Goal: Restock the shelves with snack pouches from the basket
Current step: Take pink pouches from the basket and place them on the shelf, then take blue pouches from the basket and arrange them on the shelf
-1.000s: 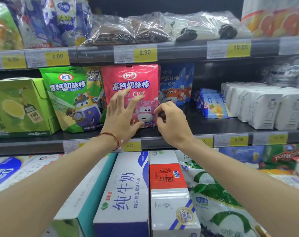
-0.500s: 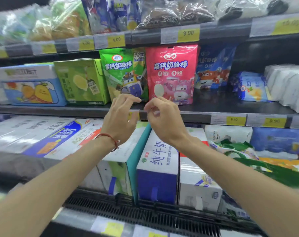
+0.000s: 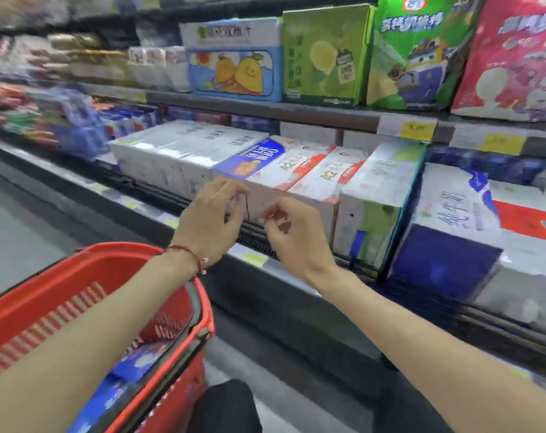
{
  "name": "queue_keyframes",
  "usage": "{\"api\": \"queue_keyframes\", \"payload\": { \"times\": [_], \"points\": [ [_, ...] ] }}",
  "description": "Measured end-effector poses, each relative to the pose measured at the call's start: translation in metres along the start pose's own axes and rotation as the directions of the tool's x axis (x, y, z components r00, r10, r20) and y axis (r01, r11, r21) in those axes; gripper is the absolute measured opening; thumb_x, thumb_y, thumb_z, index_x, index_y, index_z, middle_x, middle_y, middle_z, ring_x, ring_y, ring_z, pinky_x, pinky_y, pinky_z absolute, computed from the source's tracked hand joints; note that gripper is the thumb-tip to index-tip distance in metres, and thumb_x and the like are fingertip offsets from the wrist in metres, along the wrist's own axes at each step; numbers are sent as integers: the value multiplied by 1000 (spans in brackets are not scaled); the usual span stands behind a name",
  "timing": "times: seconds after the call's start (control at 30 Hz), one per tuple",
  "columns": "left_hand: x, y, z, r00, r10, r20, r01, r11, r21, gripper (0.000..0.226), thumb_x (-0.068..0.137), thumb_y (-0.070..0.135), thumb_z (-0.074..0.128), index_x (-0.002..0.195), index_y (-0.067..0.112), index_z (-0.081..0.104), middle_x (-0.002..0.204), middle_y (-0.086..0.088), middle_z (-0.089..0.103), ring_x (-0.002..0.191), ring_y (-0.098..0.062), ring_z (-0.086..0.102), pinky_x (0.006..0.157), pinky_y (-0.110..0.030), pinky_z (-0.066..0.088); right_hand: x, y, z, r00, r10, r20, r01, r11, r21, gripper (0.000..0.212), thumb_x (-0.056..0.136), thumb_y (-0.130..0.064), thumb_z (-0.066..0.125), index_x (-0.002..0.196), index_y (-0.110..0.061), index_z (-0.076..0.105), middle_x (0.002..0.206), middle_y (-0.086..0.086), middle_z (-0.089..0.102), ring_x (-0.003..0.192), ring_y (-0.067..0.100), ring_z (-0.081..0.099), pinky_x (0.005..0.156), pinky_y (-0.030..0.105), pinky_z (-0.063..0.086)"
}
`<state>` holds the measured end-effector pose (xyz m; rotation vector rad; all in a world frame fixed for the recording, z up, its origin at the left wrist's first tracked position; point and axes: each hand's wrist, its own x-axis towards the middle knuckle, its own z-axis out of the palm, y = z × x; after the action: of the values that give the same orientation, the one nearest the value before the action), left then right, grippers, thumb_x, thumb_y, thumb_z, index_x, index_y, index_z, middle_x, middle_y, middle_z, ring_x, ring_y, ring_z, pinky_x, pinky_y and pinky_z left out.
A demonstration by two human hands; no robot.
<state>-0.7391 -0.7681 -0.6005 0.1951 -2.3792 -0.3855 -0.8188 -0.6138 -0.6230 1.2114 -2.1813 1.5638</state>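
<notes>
**Standing pouches on shelf, more in basket, both hands empty**

Snack pouches: a pink pouch and a green pouch stand upright side by side on the upper shelf, at the top right of the view. The pink one is cut off by the frame edge. Blue packs lie inside the red basket at lower left; motion blur hides their print.

Hands: the left hand and the right hand hang in mid-air close together, not touching, above and just beyond the basket's near corner. On each, the fingers are loosely curled and nothing is held. A red cord bracelet sits on the left wrist.

Surroundings: left of the green pouch stand a green box and then a blue box printed with mangoes. Yellow price tags are fixed to the shelf's front edge. On the level below, milk cartons and white cases lie packed in a row. The far left of the aisle is too blurred to read.
</notes>
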Motion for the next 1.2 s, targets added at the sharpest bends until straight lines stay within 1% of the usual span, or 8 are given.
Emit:
{"api": "queue_keyframes", "payload": {
  "times": [0.3,0.43,0.53,0.67,0.77,0.93,1.07,1.2],
  "points": [
    [-156,-133,-70,972,-212,97,195,968,159,27,88,14,57,111,28,58,112,11,58,108,-13,54,91,-36,49,-60,-48,150,957,-40,288,25,998,56,17,84,-5,61,89,-18,72,86,-9,70,80,9,65,76,36,55],
    [-217,-176,-89,925,-357,129,332,925,184,24,89,15,56,109,28,58,109,13,59,105,-12,57,87,-36,51,-79,-62,207,905,-76,419,57,997,57,17,84,-5,62,89,-17,72,87,-10,70,83,6,64,78,27,53],
    [-253,-197,-101,875,-453,171,413,883,222,23,90,18,54,110,30,57,111,14,58,106,-12,58,84,-35,52,-89,-66,247,826,-95,556,67,995,70,16,83,-5,62,90,-16,72,84,-9,69,76,3,60,73,18,46],
    [-286,-225,-110,779,-593,204,531,797,288,21,92,23,52,111,33,56,112,16,57,105,-9,56,80,-33,52,-93,-60,296,627,-85,774,66,996,56,12,83,-13,65,92,-18,72,85,-11,68,77,6,60,73,23,49],
    [-309,-247,-107,678,-690,254,600,719,351,21,93,24,51,113,31,56,113,13,57,107,-13,56,79,-33,50,-96,-47,329,527,-75,847,91,995,31,13,84,-17,66,95,-18,73,87,-12,67,81,7,60,75,20,45],
    [-350,-282,-85,387,-828,405,728,544,418,31,93,33,51,123,26,52,123,2,53,116,-23,55,91,-41,49,-94,-7,372,347,111,931,166,970,-178,20,91,-18,61,108,-16,72,110,3,74,104,24,66,88,35,52],
    [-374,-295,-61,146,-900,410,815,344,466,56,91,42,58,138,16,41,135,-8,41,121,-33,51,97,-45,46,-82,28,395,258,267,929,267,904,-334,28,95,-14,53,120,-11,64,124,13,67,118,33,60,92,37,47],
    [-380,-299,-38,-11,-922,388,872,181,455,81,87,46,65,146,8,24,148,-19,24,126,-43,46,100,-46,44,-79,60,416,136,395,909,369,831,-416,36,100,-22,56,133,-6,54,136,16,56,127,34,54,100,40,45]
  ]
}}
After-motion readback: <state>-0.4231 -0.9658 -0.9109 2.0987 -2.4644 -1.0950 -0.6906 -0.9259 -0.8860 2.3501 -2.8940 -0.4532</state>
